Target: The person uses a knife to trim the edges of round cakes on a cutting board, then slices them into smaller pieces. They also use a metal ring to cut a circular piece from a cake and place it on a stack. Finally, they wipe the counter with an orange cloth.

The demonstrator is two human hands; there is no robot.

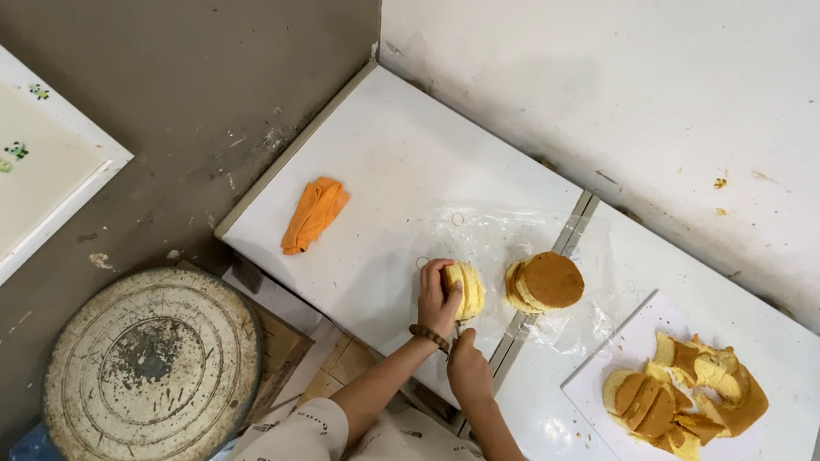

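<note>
While the left hand (435, 303) grasps the small round yellow sponge cake (466, 289) upright on the plastic-covered white table (384, 173), the right hand (467, 365), clenched just below, contents hidden, should cut squarely, clear of the fingers.

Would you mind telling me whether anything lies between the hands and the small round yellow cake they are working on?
Nothing visible does. The left hand already grips the small round yellow cake on the white table, and the right hand sits just below it. The stack of brown-topped round cakes lies off to the side.
</note>
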